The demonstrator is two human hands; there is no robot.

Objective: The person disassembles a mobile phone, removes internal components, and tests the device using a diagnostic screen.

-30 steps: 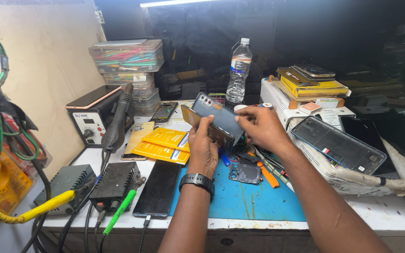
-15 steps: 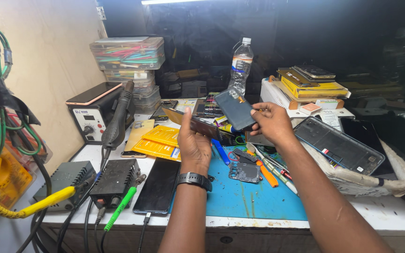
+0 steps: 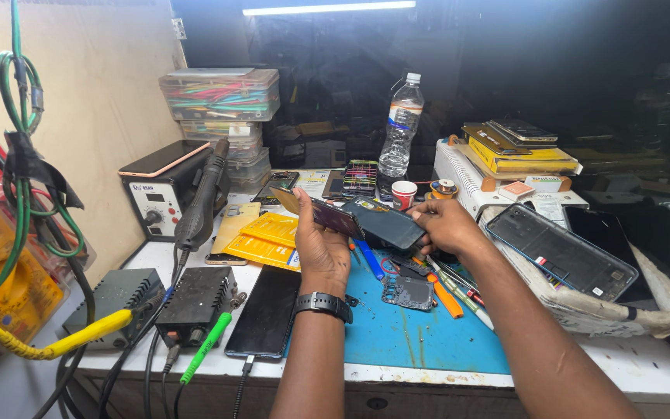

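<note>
While your left hand [image 3: 321, 242] pinches a thin phone panel [image 3: 333, 216] at twelve o'clock above the blue mat [image 3: 397, 334], your right hand [image 3: 445, 225] grips the dark phone [image 3: 385, 223] just beside it, toward one o'clock; a circuit board [image 3: 407, 292] lies beneath.

Flat yellow rectangular packages [image 3: 267, 239] left of centre on the bench, clear plastic bottle with blue-and-white label band [image 3: 400, 121] at rear, dark blank phone screen [image 3: 267, 312] lying at front edge, yellow flat boxes [image 3: 523, 160] stacked at right rear, black rectangular display panel [image 3: 558, 250] at right.
</note>
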